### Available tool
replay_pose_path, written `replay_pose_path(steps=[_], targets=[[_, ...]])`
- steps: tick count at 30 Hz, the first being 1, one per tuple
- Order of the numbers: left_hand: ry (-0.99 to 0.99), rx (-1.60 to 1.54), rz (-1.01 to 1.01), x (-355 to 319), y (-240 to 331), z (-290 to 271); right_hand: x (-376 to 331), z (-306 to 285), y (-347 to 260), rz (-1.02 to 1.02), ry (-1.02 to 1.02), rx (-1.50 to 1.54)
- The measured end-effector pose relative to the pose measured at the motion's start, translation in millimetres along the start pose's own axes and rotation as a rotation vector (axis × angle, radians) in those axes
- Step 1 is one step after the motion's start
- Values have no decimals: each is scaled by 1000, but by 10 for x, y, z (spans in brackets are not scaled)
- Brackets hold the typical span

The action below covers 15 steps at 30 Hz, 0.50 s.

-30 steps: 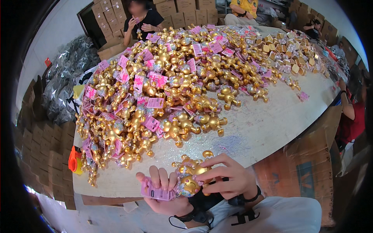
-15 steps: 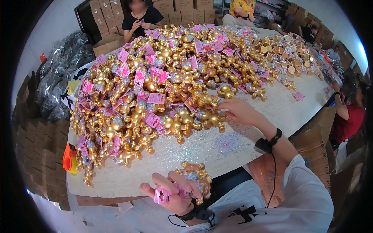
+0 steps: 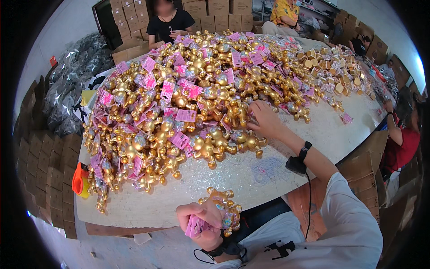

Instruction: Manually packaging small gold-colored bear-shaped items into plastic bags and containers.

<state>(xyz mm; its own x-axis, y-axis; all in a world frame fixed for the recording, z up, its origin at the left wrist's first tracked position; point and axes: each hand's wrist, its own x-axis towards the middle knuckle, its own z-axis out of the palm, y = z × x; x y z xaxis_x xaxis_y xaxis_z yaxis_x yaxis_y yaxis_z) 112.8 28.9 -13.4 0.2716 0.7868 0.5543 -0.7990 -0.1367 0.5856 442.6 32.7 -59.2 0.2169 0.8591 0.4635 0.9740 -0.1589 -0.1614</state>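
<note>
My left hand [image 3: 201, 224], low in the middle in front of the table edge, is closed around a small bunch of shiny gold figurines [image 3: 227, 200] with round limbs and clear, sparkly parts. A pink hang card [image 3: 195, 226] sticks out beneath its curled fingers. Further up, my right hand [image 3: 270, 122] reaches to the front right side of a big heap of the same figurines [image 3: 179, 94]. Its fingertips are closed on one gold figurine [image 3: 235, 114] at the heap's edge; the exact grip is partly hidden. Pink cards lie scattered through the heap.
The pale table [image 3: 130, 208] carries a tangle of thin strands [image 3: 267, 170] and gold blocks [image 3: 336, 71] at the far right. An orange-and-yellow tape dispenser [image 3: 80, 180] stands at the left edge. Cartons [image 3: 47, 175] and silver bags [image 3: 78, 85] line the left. Other people sit around.
My right hand has shifted slightly left, and the figurine at its fingertips has tipped more upright. My left hand's fingers have curled in tighter over the bunch. The person opposite has lowered their hands.
</note>
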Motion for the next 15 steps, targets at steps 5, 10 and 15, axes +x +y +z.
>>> replay_pose_path(steps=[5, 10, 15], targets=[[29, 78, 16, -34, -85, 14, 68, 174, -6, 130, 139, 205], [-17, -15, -65, -99, -60, -114, 183, -56, -142, 474, -60, 831], [-54, 122, -199, -38, -26, -95, 27, -734, -552, 638, 35, 1837]])
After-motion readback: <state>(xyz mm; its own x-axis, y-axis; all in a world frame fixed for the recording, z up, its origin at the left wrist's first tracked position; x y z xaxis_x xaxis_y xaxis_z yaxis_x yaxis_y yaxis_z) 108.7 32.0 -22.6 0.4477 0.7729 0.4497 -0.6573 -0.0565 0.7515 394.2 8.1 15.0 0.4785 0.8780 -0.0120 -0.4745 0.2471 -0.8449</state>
